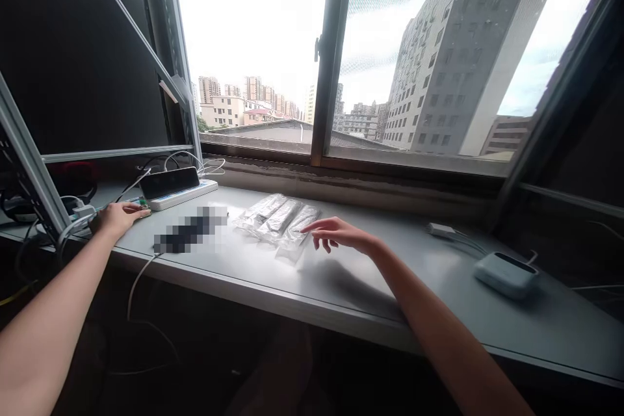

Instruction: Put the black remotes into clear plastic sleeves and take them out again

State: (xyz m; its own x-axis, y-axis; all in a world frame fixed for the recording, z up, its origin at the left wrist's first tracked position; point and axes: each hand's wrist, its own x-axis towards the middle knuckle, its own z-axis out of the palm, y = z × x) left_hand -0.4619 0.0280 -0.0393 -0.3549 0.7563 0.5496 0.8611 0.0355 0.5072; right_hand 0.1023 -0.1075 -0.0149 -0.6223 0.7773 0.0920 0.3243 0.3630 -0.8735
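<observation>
My left hand [119, 218] lies on the grey desk [390, 273] at the far left, its fingertips beside a small green-and-gold item [143, 203] in front of a white charging base [182, 195]. A black phone-like device [169, 182] sits on that base. My right hand [338, 234] hovers at the desk's middle, fingers spread, its forefinger tip close to several clear plastic packets [277, 222]. Whether it touches them I cannot tell. A pixelated, obscured object [191, 229] lies between my hands.
A pale blue-grey rounded device [506, 275] and a white cable plug [441, 230] lie at the desk's right. Loose cables [139, 279] hang over the front edge. A metal shelf frame [29, 169] stands at the left, behind it a window [331, 58].
</observation>
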